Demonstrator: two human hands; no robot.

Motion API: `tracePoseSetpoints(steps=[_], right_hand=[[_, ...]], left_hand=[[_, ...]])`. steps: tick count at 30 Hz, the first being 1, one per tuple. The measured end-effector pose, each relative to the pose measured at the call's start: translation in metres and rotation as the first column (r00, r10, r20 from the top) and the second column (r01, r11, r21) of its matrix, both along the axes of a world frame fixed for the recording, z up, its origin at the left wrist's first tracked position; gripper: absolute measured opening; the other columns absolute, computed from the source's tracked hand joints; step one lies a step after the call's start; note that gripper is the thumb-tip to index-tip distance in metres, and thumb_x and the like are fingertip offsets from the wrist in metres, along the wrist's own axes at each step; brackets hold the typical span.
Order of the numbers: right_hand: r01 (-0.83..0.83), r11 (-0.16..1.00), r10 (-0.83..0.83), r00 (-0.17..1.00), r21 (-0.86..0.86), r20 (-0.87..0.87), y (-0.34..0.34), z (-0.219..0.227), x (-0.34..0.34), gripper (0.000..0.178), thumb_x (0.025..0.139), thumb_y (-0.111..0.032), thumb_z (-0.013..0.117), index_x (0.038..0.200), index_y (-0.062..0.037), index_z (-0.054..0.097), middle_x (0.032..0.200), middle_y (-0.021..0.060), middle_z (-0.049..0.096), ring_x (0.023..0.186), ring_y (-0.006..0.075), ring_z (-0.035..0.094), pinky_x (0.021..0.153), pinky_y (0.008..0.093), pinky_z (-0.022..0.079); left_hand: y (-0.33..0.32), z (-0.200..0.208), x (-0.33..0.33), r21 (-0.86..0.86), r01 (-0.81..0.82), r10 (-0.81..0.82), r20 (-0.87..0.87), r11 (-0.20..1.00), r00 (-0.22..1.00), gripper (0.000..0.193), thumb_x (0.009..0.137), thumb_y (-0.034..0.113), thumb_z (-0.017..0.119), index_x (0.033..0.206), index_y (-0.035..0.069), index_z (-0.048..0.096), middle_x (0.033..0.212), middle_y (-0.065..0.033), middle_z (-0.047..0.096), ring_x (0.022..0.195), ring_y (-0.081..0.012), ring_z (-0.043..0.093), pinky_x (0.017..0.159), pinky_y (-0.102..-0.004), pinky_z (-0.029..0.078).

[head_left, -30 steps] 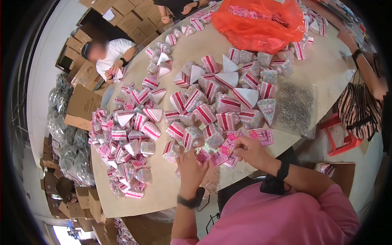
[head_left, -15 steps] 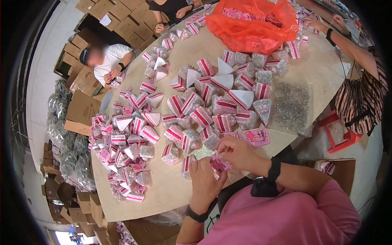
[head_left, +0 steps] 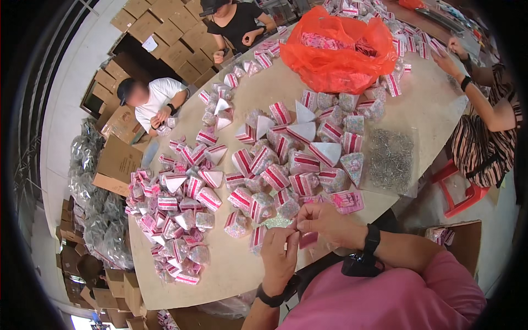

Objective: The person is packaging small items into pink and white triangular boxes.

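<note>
Left hand point(head_left: 279, 254) and right hand point(head_left: 329, 223) together at the near table point(head_left: 231, 269) edge, fingers pinched on one small pink packet point(head_left: 307, 238). Just beyond, heaps of pink-striped wedge packets point(head_left: 264, 170). Right of those, clear bag of metal pins point(head_left: 391, 159). Farthest, orange plastic bag point(head_left: 338, 52).

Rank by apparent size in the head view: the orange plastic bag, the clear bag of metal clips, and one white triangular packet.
1. orange plastic bag, clearly largest.
2. clear bag of metal clips.
3. white triangular packet, smallest.
The orange bag lies farther from the camera, so its lead is safe.
</note>
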State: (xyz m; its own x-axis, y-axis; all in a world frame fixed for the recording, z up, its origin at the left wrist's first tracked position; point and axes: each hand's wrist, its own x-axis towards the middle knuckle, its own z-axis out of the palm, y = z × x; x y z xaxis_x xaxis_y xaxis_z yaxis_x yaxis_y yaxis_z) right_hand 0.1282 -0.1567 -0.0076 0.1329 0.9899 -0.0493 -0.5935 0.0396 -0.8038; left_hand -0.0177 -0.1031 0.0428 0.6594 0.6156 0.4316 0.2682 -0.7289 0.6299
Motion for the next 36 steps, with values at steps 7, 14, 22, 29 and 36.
tracePoseSetpoints(steps=[7,14,22,29,36], right_hand=[[-0.094,0.996,0.093,0.984,-0.001,-0.153,-0.006,0.012,-0.003,0.009,0.088,-0.009,0.061,0.085,-0.0016,0.056,0.077,0.0046,0.059,0.066,0.0123,0.059,0.060,0.0237,0.049],[-0.138,0.990,0.134,0.988,-0.044,-0.073,-0.011,0.021,-0.001,0.008,0.089,-0.009,0.059,0.086,-0.0019,0.058,0.075,0.0034,0.058,0.060,0.0072,0.052,0.052,0.0193,0.040],[-0.316,0.934,0.323,0.946,-0.163,0.014,-0.017,0.027,0.004,0.011,0.088,-0.013,0.062,0.087,-0.0016,0.060,0.072,0.0033,0.059,0.054,0.0040,0.048,0.050,0.0178,0.037],[-0.455,0.870,0.421,0.886,-0.188,-0.197,-0.019,0.013,0.008,0.009,0.088,-0.009,0.059,0.084,-0.0009,0.058,0.071,0.0044,0.058,0.056,0.0052,0.051,0.051,0.0183,0.040],[-0.432,0.845,0.454,0.891,-0.315,-0.005,-0.023,0.025,0.004,0.022,0.084,-0.009,0.062,0.103,-0.0003,0.052,0.097,0.0085,0.054,0.080,0.0127,0.056,0.070,0.0248,0.048]], left_hand=[[-0.005,0.000,0.004,0.093,-0.090,0.081,0.091,0.992,0.993,0.012,0.079,0.000,0.064,0.075,0.003,0.053,0.067,-0.0080,0.052,0.060,-0.0229,0.050,0.055,-0.0323,0.040],[-0.004,-0.007,-0.004,0.061,-0.047,0.043,0.057,0.997,0.997,0.016,0.076,0.002,0.066,0.088,0.003,0.056,0.079,-0.0106,0.055,0.072,-0.0270,0.054,0.065,-0.0359,0.043],[0.025,0.012,-0.017,-0.419,0.389,-0.426,0.005,0.821,0.905,0.051,0.079,0.013,0.063,0.126,0.000,0.050,0.123,-0.0176,0.054,0.116,-0.0309,0.050,0.099,-0.0378,0.038],[0.006,0.013,-0.032,0.137,0.292,-0.239,-0.310,0.947,0.920,0.019,0.075,0.012,0.067,0.091,0.004,0.060,0.082,-0.0119,0.060,0.074,-0.0325,0.057,0.064,-0.0389,0.047],[-0.011,-0.037,-0.032,-0.117,0.144,-0.160,-0.143,0.983,0.977,0.009,0.081,0.010,0.061,0.080,0.003,0.057,0.069,-0.0147,0.053,0.065,-0.0317,0.055,0.056,-0.0388,0.043]])
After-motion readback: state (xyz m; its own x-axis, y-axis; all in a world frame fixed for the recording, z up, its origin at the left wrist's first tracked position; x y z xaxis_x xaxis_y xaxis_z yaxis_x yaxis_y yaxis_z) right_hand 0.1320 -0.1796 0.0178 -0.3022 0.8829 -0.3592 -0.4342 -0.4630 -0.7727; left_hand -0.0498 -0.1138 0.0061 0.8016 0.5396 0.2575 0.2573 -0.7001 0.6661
